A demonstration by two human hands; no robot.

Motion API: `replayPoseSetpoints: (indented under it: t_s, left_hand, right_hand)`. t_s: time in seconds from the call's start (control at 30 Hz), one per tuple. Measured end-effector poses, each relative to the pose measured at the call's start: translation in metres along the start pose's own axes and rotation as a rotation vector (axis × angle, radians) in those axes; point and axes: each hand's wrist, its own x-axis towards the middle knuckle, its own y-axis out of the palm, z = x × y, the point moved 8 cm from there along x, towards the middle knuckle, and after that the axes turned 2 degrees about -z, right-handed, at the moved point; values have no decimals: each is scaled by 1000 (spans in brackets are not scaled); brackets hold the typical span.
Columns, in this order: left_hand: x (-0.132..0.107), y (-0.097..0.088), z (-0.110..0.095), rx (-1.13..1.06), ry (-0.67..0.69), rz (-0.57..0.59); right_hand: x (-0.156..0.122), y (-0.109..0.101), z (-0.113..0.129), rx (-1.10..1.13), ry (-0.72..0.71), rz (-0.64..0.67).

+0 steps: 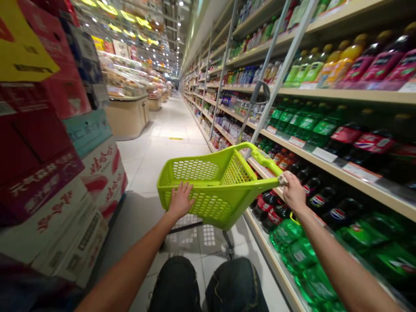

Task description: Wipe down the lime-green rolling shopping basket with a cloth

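Note:
A lime-green shopping cart [214, 203] stands sideways in front of me, with nothing visible in its basket. My left hand [181, 200] lies flat against the near side of the basket, near its left end, fingers spread. At the right end of the cart, my right hand [294, 190] is closed around a crumpled whitish wipe [283, 179], pressed on the corner of the green handle [268, 162]. Part of the wipe is hidden by my fingers. Below the cart, my two knees in dark jeans [235, 284] show.
Shelves of drink bottles [321, 119] run along the right, close to my right arm. Large green bottles [302, 255] fill the bottom shelf. Stacked cartons [94, 173] rise on the left. The tiled aisle [169, 125] stretches ahead past a display counter [128, 115].

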Motion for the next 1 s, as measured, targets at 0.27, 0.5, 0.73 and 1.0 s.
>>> replayPoseSetpoints:
  t_s: [0.27, 0.5, 0.73, 1.0]
  left_hand:
    - [11, 5, -4, 33, 0, 0]
    - [12, 11, -7, 29, 19, 26]
    - [16, 15, -6, 39, 28, 32]
    - [18, 15, -8, 58, 10, 39]
  right_hand:
    - [-26, 48, 93, 150, -309, 101]
    - [3, 34, 50, 38, -147, -49]
    - [-30, 64, 94, 193, -341, 18]
    - [-59, 72, 43, 258, -16, -118]
